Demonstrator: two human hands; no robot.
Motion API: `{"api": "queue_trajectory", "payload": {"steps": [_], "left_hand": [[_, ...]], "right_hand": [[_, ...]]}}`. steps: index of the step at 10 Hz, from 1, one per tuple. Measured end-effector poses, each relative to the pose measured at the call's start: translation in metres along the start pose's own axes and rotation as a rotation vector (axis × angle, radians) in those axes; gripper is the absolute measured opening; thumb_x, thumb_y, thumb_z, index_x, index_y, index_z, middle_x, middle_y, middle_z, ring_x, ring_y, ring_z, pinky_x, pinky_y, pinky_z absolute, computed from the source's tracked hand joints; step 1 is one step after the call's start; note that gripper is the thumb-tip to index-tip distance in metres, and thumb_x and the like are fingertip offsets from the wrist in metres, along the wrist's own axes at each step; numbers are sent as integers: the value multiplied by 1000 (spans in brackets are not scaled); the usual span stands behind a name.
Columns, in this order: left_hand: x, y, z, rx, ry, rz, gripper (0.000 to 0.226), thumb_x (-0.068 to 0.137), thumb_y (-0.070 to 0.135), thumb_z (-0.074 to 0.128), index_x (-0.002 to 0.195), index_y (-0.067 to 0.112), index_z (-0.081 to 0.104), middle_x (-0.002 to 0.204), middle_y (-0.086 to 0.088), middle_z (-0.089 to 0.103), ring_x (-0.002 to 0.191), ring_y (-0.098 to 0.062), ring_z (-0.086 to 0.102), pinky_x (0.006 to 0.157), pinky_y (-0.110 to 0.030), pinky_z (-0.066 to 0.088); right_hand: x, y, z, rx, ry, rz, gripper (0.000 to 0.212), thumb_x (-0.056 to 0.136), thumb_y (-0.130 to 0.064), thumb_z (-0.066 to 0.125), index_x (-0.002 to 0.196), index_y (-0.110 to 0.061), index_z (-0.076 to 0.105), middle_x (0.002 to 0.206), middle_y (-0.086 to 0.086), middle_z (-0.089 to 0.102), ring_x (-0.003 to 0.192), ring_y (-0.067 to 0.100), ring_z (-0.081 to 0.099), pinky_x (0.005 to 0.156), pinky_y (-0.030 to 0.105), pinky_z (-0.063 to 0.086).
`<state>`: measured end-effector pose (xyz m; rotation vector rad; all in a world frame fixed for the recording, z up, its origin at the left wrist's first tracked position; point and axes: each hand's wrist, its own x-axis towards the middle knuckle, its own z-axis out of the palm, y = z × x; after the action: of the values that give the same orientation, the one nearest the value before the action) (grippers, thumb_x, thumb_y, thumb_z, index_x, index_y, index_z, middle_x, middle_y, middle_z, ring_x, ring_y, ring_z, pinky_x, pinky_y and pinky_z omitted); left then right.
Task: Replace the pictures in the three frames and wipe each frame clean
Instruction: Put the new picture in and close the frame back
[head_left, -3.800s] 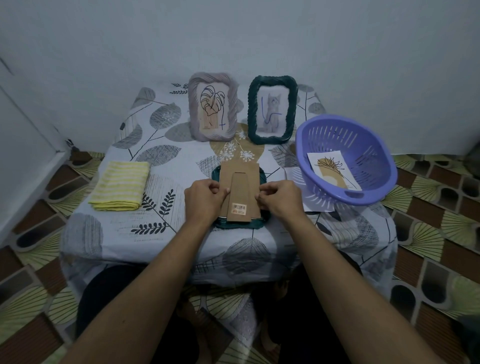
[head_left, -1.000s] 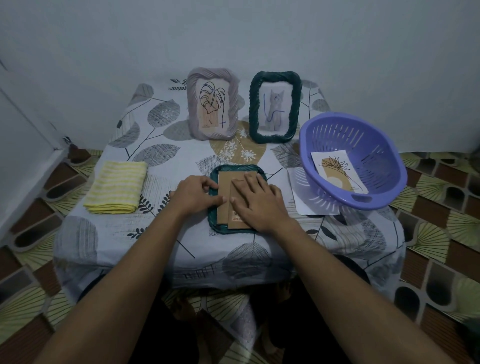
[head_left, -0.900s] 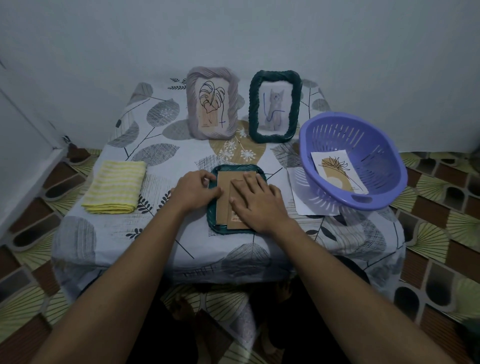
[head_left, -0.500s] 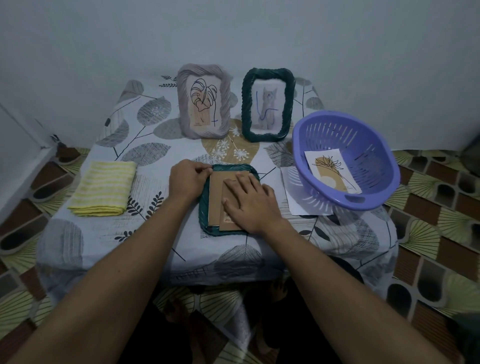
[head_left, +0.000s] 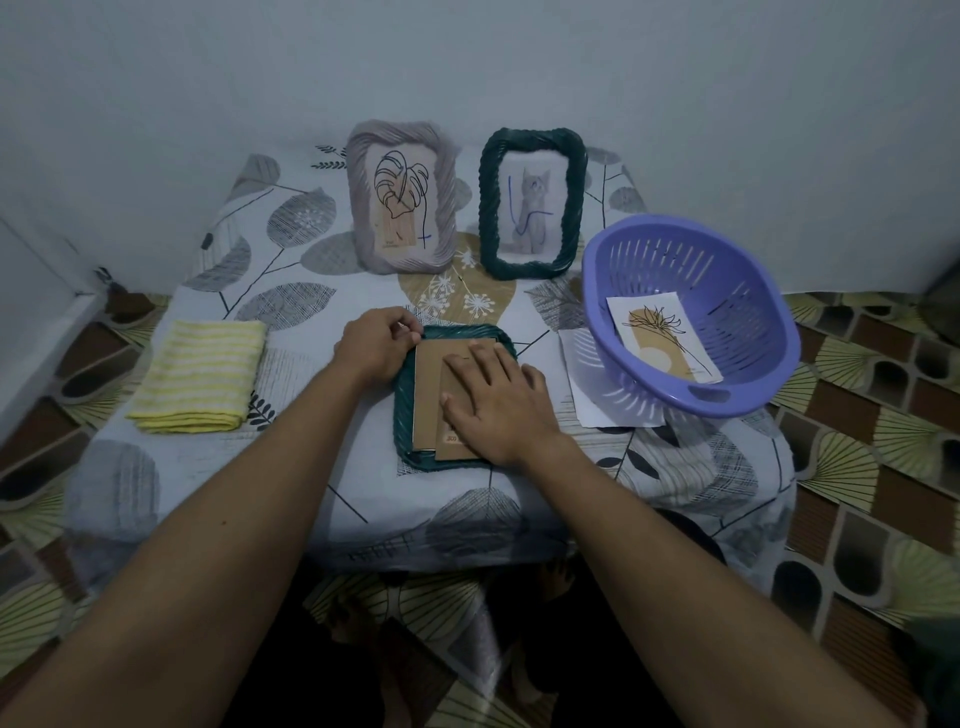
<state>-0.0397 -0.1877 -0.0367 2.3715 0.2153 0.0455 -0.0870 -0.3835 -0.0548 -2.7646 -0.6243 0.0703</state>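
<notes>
At the table's (head_left: 208, 467) front edge a green frame (head_left: 404, 415) lies face down — right hand (head_left: 498, 400) flat on its cardboard back (head_left: 428, 384), left hand (head_left: 376, 345) pinching its far-left corner.

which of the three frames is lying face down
The dark green frame nearest the person, flat with its brown cardboard back up under the right hand. The grey frame and other green frame stand upright behind.

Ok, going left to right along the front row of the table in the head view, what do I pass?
yellow striped cloth → left hand → face-down dark green frame → white sheet → purple basket. The right hand lies flat on the frame's cardboard back, so it is left out.
</notes>
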Motion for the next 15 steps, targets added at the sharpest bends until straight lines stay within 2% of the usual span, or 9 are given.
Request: {"api": "queue_trajectory", "payload": {"steps": [2,5,7,8,9,10,12,14,15], "left_hand": [[1,-1,-7,25,-121,58,11,99,16,57,94,21,65,94,-3,62,92,-20,54,79,-27,36],[-4,-7,-9,-62,-95,55,17,100,16,55,99,24,69,101,0,67,100,-19,60,83,-24,38],[-51,-14,-8,-1,-49,195,43,105,28,42,146,16,42,128,1,56,116,-16,50,97,-28,36],[-73,-26,1,195,-97,251,62,103,54,29,153,18,28,146,-6,48,136,-27,40,116,-46,29],[-90,-28,5,297,-124,183,80,97,70,14,159,20,8,164,-5,22,152,-26,13,124,-49,5],[-100,-25,7,375,-134,181,91,91,78,10,159,18,2,167,-3,10,153,-22,3,124,-48,-1],[-102,-23,10,452,-79,189,98,84,83,20,159,21,5,167,0,12,153,-21,5,123,-46,-1],[-101,-26,11,457,-42,202,99,84,84,24,158,21,10,165,0,18,153,-22,11,123,-48,3],[-101,-27,11,452,-29,207,98,84,84,25,158,21,13,165,0,19,152,-23,12,123,-48,4]], "right_hand": [[-1,0,-2,-5,-9,0,58,101,-55,31,155,-33,25,166,1,15,153,22,7,119,52,12],[-1,-2,-4,-5,-25,-3,59,101,-55,30,155,-33,23,167,1,13,154,22,5,120,52,11],[-2,-1,-4,52,-31,-2,48,106,-42,23,154,-35,23,167,-2,12,154,19,4,121,51,7],[-1,1,-4,66,-49,3,48,107,-37,20,155,-35,22,167,-4,10,154,17,3,122,50,6],[0,1,-7,78,-70,10,48,107,-35,21,155,-36,22,167,-6,9,154,15,2,122,48,4],[0,1,-9,98,-77,22,48,108,-34,22,155,-37,23,167,-8,10,153,13,2,121,45,4],[4,1,-12,160,-109,69,48,107,-32,27,154,-40,26,166,-8,13,153,13,5,120,44,2],[16,-2,-24,261,-84,145,46,98,-28,48,143,-39,47,154,-5,38,142,22,29,113,43,17],[22,-4,-26,383,104,210,39,96,-25,51,134,-31,57,137,2,53,133,27,42,110,47,30]]}}
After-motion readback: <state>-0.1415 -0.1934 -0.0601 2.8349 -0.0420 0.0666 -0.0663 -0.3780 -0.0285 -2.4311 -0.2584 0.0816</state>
